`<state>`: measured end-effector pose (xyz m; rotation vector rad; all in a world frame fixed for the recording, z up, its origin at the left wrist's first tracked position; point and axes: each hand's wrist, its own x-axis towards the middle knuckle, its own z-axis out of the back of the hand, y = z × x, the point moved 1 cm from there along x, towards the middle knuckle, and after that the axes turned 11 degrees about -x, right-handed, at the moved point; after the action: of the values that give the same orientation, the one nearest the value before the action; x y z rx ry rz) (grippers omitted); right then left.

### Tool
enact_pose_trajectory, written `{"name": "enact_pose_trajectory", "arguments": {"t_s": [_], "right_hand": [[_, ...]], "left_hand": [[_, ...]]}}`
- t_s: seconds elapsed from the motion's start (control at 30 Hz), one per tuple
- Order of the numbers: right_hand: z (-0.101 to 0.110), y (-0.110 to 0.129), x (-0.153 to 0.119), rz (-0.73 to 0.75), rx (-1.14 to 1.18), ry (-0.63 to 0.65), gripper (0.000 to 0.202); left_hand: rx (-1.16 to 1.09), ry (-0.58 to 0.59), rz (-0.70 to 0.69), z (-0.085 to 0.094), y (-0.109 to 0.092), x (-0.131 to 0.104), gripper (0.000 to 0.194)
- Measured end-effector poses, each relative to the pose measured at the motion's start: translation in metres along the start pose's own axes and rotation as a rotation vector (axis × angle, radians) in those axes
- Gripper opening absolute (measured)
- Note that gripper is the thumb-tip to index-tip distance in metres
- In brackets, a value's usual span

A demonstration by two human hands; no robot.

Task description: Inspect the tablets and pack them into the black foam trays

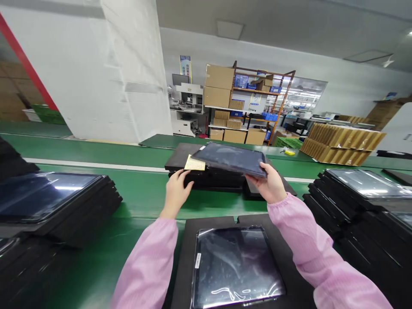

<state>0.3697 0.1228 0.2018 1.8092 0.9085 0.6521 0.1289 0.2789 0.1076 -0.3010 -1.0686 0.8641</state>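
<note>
At the bottom centre of the frame, a bagged display panel [236,266] is seated face up in a black foam tray [183,257] on the green conveyor belt [141,193]. Pink sleeves [151,262] are seen rising from the lower edge toward the centre. Just above centre, the right hand [270,186] is closed on the near right corner of a second dark panel [231,159]; the thumb is laid on top and the fingers are curled beneath, so the panel is held tilted, clear of the stack of black trays [209,176] below it. The left hand [175,189] is set against the near left edge of that stack, fingers narrowly spread and bent over the edge; a firm grasp cannot be confirmed. A perforated yellow card [195,163] lies on the stack just beside the lifted panel. Further tray stacks are placed at lower left [54,206] and right [360,201]. In the upper centre, shelving with cardboard boxes [220,88] is visible.
</note>
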Motion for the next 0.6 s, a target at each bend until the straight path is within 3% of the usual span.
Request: {"name": "enact_pose_trajectory", "arguments": {"t_s": [0.1, 0.2, 0.27, 0.33, 0.37, 0.43, 0.47, 0.6], "right_hand": [[-0.022, 0.003, 0.024, -0.047, 0.037, 0.050, 0.006], [-0.051, -0.007, 0.044, -0.093, 0.060, 0.072, 0.007], [-0.073, -0.018, 0.056, -0.120, 0.069, 0.075, 0.014], [-0.098, -0.031, 0.064, -0.144, 0.072, 0.073, 0.024], [-0.112, -0.038, 0.067, -0.155, 0.073, 0.069, 0.028], [-0.142, -0.052, 0.072, -0.177, 0.074, 0.056, 0.030], [-0.158, -0.060, 0.072, -0.186, 0.075, 0.045, 0.030], [-0.220, -0.096, 0.068, -0.217, 0.058, -0.026, 0.032]], "left_hand": [[0.060, 0.117, -0.086, -0.031, -0.016, 0.035, 0.039], [0.062, 0.085, -0.078, -0.029, -0.016, 0.053, 0.028], [0.079, -0.019, -0.041, -0.014, -0.007, 0.046, 0.028], [0.103, -0.186, 0.012, 0.009, 0.006, 0.023, 0.028], [0.116, -0.301, 0.044, 0.022, 0.013, 0.009, 0.026], [0.076, -0.672, 0.086, 0.051, 0.028, -0.023, 0.017], [0.041, -0.774, 0.116, 0.064, 0.035, -0.037, 0.013], [0.009, -1.004, 0.365, 0.114, 0.049, -0.067, 0.013]]}}
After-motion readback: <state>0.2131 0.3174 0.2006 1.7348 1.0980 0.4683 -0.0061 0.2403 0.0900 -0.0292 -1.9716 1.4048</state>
